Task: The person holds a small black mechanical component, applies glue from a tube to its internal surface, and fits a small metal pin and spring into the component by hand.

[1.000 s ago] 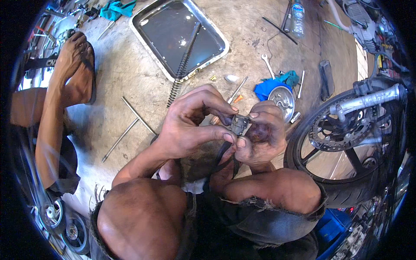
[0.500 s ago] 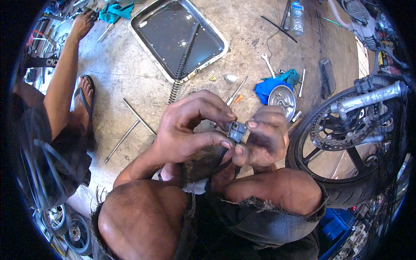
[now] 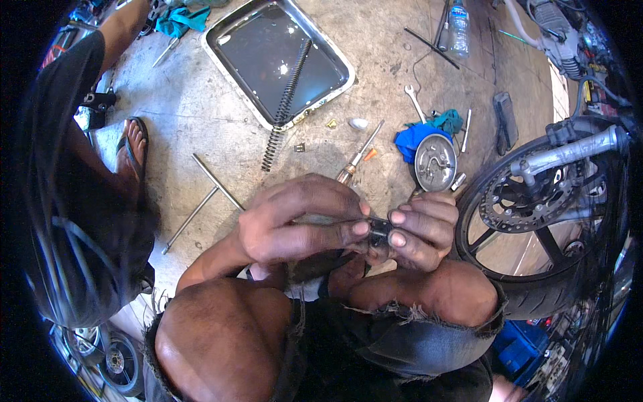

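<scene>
My left hand (image 3: 301,218) and my right hand (image 3: 423,231) meet above my knees, both closed. Between their fingertips they pinch a small dark block-shaped part (image 3: 380,231), mostly covered by fingers, its exact kind not clear. Just beyond my left hand, a screwdriver (image 3: 346,173) lies on the floor beside a small orange piece (image 3: 371,155). Past my right hand rests a round metal dish-like part (image 3: 435,163) against a blue cloth (image 3: 405,139). A small dark piece (image 3: 300,148) lies on the floor farther out.
A tray of dark liquid (image 3: 347,72) has a long coil spring (image 3: 289,90) leaning over its rim. A T-handle wrench (image 3: 214,181) lies left; a combination wrench (image 3: 413,100) and bottle (image 3: 459,30) lie beyond. Right stands a motorcycle wheel (image 3: 479,268). Another person's foot (image 3: 133,144) is at left.
Both hands have come lower and slightly right, and the part between them is turned and more covered. The small dark piece on the floor is uncovered. The other person has leaned farther in.
</scene>
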`<control>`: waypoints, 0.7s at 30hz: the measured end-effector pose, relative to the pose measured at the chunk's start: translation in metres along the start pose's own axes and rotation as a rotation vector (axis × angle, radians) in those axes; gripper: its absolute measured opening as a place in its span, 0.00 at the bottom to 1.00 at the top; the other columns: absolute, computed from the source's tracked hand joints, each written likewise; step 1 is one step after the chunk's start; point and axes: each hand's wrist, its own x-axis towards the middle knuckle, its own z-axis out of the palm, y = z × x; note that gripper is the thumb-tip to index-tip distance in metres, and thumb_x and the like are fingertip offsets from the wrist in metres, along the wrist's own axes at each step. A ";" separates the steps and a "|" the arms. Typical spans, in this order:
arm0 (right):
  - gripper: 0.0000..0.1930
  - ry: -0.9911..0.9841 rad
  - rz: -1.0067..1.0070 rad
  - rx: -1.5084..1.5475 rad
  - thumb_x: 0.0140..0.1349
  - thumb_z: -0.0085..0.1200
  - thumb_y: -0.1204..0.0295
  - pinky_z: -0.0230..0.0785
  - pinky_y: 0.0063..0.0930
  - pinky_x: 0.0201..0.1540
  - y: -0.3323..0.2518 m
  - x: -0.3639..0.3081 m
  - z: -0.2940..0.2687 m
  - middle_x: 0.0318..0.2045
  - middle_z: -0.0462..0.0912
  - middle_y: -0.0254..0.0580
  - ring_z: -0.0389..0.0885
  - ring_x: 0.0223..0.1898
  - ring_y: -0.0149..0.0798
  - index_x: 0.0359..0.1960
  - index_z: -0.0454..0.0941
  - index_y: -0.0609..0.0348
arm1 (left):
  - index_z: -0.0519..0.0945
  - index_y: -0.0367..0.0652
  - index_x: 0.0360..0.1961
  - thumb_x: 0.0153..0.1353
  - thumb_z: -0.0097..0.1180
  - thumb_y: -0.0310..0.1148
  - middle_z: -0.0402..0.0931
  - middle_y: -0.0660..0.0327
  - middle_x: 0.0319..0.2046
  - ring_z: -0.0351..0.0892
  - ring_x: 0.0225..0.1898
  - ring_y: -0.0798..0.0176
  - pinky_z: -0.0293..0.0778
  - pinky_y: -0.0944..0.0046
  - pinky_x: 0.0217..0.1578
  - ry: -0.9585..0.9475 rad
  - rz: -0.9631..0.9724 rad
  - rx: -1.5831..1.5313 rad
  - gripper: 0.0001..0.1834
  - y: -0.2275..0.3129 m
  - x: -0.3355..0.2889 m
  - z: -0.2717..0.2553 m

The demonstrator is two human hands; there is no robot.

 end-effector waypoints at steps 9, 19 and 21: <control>0.13 0.137 0.023 -0.014 0.53 0.60 0.65 0.68 0.27 0.37 -0.008 0.006 0.010 0.42 0.83 0.24 0.78 0.38 0.30 0.42 0.81 0.38 | 0.80 0.40 0.34 0.51 0.66 0.24 0.76 0.53 0.36 0.84 0.34 0.48 0.84 0.57 0.31 0.076 0.084 0.129 0.09 0.010 -0.008 0.005; 0.10 0.233 -0.015 0.022 0.57 0.58 0.66 0.66 0.24 0.35 0.000 -0.006 0.026 0.40 0.85 0.24 0.79 0.36 0.28 0.40 0.82 0.38 | 0.79 0.40 0.34 0.50 0.65 0.22 0.75 0.54 0.37 0.83 0.36 0.51 0.82 0.62 0.30 0.046 0.100 0.238 0.10 0.015 -0.010 0.002; 0.09 0.180 0.008 -0.038 0.57 0.58 0.65 0.66 0.24 0.35 -0.009 0.001 0.009 0.40 0.85 0.25 0.79 0.36 0.28 0.40 0.82 0.38 | 0.80 0.40 0.35 0.51 0.65 0.23 0.75 0.54 0.38 0.83 0.36 0.50 0.82 0.61 0.30 0.026 0.129 0.177 0.10 0.011 -0.003 0.002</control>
